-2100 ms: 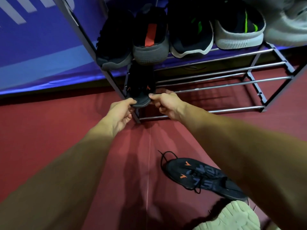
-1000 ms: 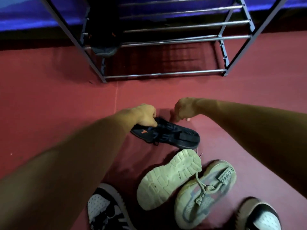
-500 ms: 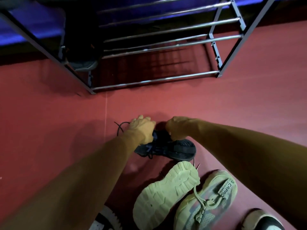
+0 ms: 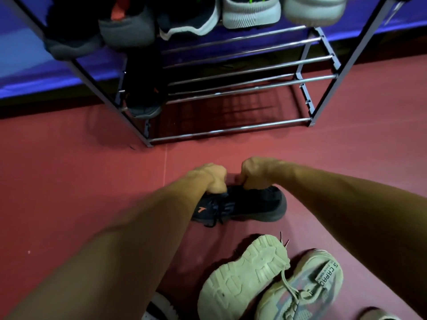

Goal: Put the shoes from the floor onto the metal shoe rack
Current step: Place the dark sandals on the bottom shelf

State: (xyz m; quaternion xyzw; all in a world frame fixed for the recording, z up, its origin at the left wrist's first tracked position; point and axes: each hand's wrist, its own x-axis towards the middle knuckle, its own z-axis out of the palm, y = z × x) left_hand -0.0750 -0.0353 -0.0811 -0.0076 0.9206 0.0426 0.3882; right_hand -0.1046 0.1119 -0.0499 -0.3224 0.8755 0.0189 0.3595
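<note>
Partway there, our left hand (image 4: 212,179) and right hand (image 4: 256,173) gripped the black shoe (image 4: 249,204); pale shoes (image 4: 242,280) awaited the part-filled rack (image 4: 231,130).

Shiny metal rack (image 4: 242,129) bars | matt red floor (image 4: 69,181) | knit cloth black shoe (image 4: 249,204) | rough ridged rubber sole (image 4: 242,276)

Indoor shoe-storage corner, bldg type unclear: metal shoe rack (image 4: 231,130) w/ sneakers (image 4: 250,12), red floor (image 4: 69,192), blue wall (image 4: 27,54), loose shoes (image 4: 242,280) on floor.
</note>
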